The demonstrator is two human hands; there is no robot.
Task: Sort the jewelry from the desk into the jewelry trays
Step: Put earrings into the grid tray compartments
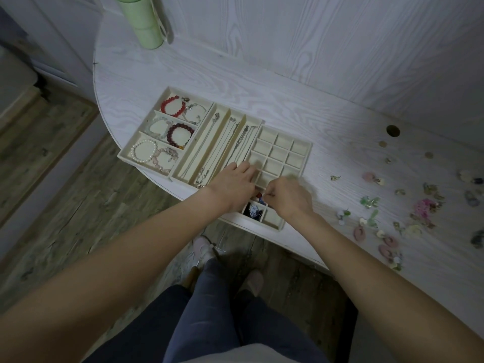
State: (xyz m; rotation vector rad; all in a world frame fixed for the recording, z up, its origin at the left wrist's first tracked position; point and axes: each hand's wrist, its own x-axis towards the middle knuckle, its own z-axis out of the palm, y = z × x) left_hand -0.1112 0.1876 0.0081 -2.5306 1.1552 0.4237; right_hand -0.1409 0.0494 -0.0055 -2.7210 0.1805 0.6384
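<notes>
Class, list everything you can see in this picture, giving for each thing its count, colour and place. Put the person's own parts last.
desk: one, white wood-grain, rounded.
bracelet tray: one, cream, leftmost; six bead bracelets.
necklace tray: one, cream, middle; silver chains.
grid tray: one, cream, right of the chains; mostly bare cells.
dark earring: one item, blue-black, near cell.
loose earrings: many, pink, green, pale, on the desk's right.
green cylinder: one, far left.
left hand: flat on the tray edge.
right hand: pinching a small piece, too small to identify.

White desk [262,82]: 3 jewelry trays [305,150], green cylinder [142,22], scattered earrings [387,218] right.
</notes>
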